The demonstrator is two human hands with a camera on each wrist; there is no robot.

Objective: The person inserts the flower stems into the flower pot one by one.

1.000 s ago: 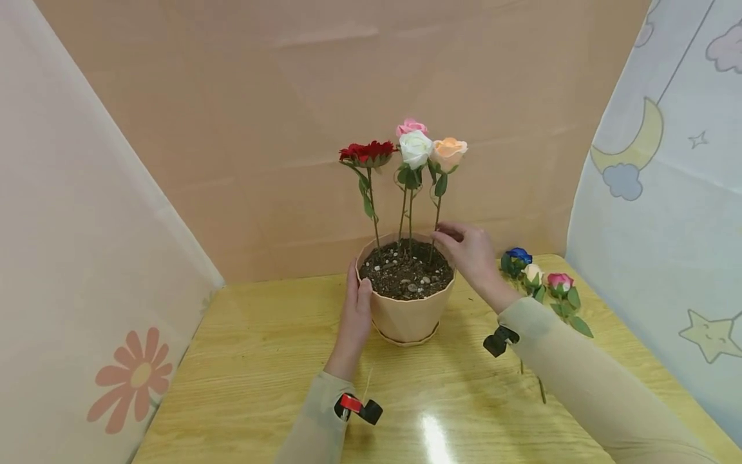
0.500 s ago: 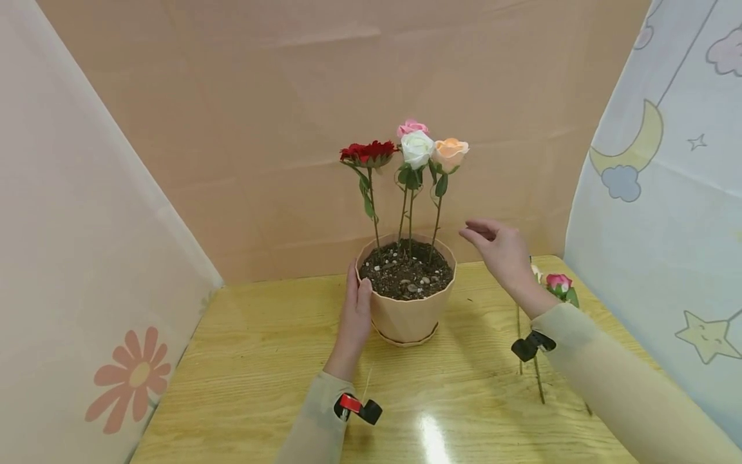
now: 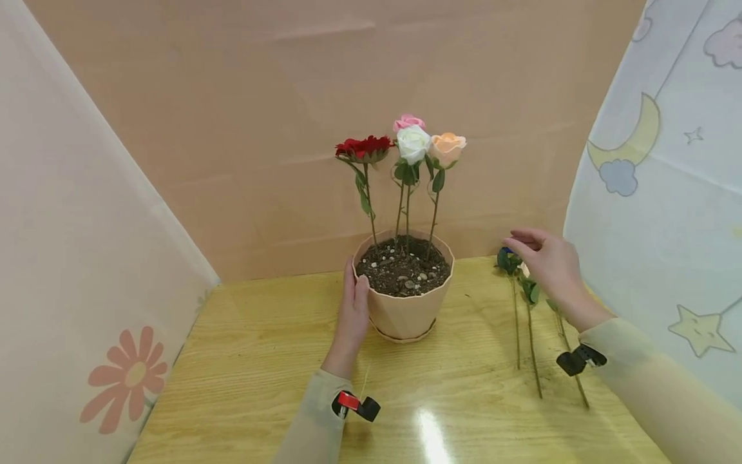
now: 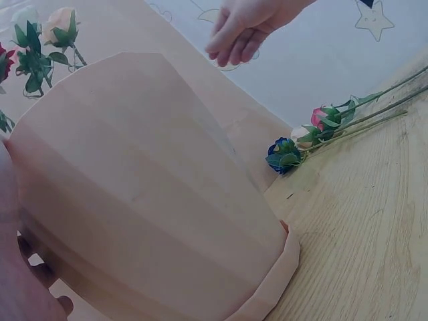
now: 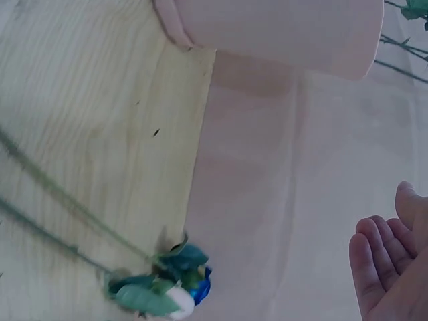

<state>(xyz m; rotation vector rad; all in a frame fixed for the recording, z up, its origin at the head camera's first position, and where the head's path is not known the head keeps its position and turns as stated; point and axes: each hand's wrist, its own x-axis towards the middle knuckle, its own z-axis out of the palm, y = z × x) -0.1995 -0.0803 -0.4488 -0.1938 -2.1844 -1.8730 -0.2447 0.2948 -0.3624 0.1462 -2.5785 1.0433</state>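
Observation:
My left hand (image 3: 352,316) holds the left side of a peach flowerpot (image 3: 406,316), thumb near the rim and fingers along the wall. Upright in its soil (image 3: 400,274) stand a red flower (image 3: 364,149), a pink rose (image 3: 408,122), a white rose (image 3: 413,144) and a peach rose (image 3: 448,149). My right hand (image 3: 553,267), empty with fingers loosely bent, hovers over the roses lying at the right. Those are a blue rose (image 4: 282,157), a cream rose (image 4: 304,138) and a deep pink rose (image 4: 321,117). In the head view the hand hides part of their blooms.
The pot stands on a saucer (image 3: 402,338) on a wooden table (image 3: 261,348). A plain peach cloth (image 3: 261,161) hangs behind it. Patterned white cloths close off the left and right sides. Long stems (image 3: 532,351) of the lying roses point toward the table's front.
My right hand has let go of the peach rose's stem and moved right, over the lying roses. The peach rose stays upright in the soil. My left hand keeps its place on the pot.

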